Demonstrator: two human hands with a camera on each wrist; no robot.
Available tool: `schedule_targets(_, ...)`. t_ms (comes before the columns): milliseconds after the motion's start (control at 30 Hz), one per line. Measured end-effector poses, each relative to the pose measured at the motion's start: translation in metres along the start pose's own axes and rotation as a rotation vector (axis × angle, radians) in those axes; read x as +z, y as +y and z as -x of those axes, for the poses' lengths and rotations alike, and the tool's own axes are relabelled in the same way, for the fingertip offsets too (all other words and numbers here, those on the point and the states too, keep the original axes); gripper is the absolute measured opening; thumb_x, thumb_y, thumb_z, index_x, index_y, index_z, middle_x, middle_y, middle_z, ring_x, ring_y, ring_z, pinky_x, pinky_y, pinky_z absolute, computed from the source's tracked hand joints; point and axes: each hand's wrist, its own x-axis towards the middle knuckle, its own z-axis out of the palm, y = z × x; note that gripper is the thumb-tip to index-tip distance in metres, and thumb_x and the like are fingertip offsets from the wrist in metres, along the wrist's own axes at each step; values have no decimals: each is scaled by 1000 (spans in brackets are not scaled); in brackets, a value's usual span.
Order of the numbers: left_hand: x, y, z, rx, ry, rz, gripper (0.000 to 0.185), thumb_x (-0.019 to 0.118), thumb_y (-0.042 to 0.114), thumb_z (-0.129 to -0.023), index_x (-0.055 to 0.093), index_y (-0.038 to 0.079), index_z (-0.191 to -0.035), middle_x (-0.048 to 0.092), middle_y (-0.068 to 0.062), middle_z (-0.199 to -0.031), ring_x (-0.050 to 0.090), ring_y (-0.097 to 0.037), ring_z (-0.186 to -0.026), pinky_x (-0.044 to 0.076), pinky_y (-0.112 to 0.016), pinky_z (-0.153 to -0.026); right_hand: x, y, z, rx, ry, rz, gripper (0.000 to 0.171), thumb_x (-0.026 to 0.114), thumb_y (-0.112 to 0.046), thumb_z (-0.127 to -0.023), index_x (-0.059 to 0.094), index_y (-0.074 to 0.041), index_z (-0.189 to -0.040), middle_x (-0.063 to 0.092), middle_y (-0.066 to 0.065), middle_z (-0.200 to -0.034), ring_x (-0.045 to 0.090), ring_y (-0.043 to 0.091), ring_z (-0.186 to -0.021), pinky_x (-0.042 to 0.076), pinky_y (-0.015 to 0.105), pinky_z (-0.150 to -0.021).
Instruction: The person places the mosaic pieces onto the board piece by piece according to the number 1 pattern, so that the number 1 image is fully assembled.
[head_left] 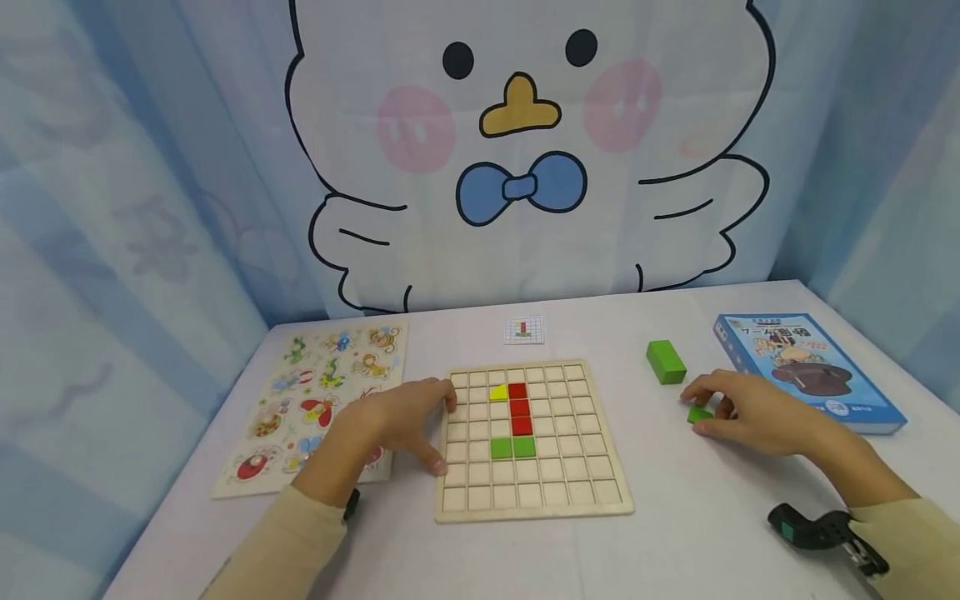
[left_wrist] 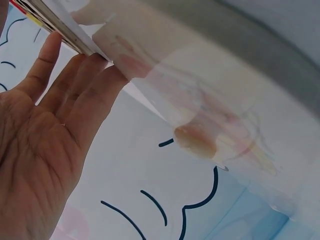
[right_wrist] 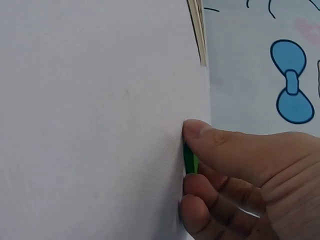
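Observation:
A wooden grid board [head_left: 534, 500] lies in the middle of the white table, with a yellow triangle [head_left: 498, 392], red pieces [head_left: 519, 408] and green pieces [head_left: 513, 447] set in its cells. My left hand [head_left: 408, 417] rests against the board's left edge [left_wrist: 65, 30], fingers straight. My right hand [head_left: 738, 408] lies right of the board and pinches a small green piece [head_left: 699, 414] [right_wrist: 190, 160] against the tablecloth between thumb and fingers. A larger green block [head_left: 665, 362] sits just beyond that hand.
A small pattern card [head_left: 523, 331] lies behind the board. An insect peg puzzle [head_left: 322, 400] is at the left, partly under my left forearm. A blue game box [head_left: 806, 367] lies at the far right. A duck curtain [head_left: 525, 150] hangs behind the table.

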Motion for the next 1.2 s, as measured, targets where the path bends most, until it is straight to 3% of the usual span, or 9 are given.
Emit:
schedule_targets(200, 1, 0, 2, 0, -3, 6, 72, 98, 40, -66, 54, 25, -122, 56, 4, -131, 51, -17, -118, 45, -44, -107, 0, -4, -2, 22, -29, -11, 36, 78, -17, -91, 65, -12, -124, 64, -4, -106, 57, 3, -81, 49, 25, -68)
schedule_targets(367, -2, 0, 3, -2, 7, -14, 71, 97, 40, -68, 54, 24, -122, 56, 3, -131, 51, -17, -116, 45, -43, -107, -1, -9, -6, -22, -9, -35, 37, 74, -15, -95, 62, -13, -131, 64, -3, -113, 58, 5, -89, 49, 25, -71)
schedule_targets(700, -6, -1, 3, 2, 3, -29, 71, 97, 41, -68, 54, 25, -123, 56, 5, -129, 50, -16, -116, 45, -42, -106, -6, -21, -14, -57, 7, -206, 29, 69, -15, -99, 63, -11, -128, 67, 1, -118, 61, 9, -93, 52, 27, -70)
schedule_targets(1200, -2, -3, -1, 6, -7, -16, 70, 97, 41, -68, 54, 26, -121, 55, 4, -132, 50, -16, -118, 45, -42, -107, 5, -38, -27, -135, 59, -349, 25, 69, -10, -99, 66, -8, -124, 67, 5, -118, 60, 15, -95, 52, 27, -72)
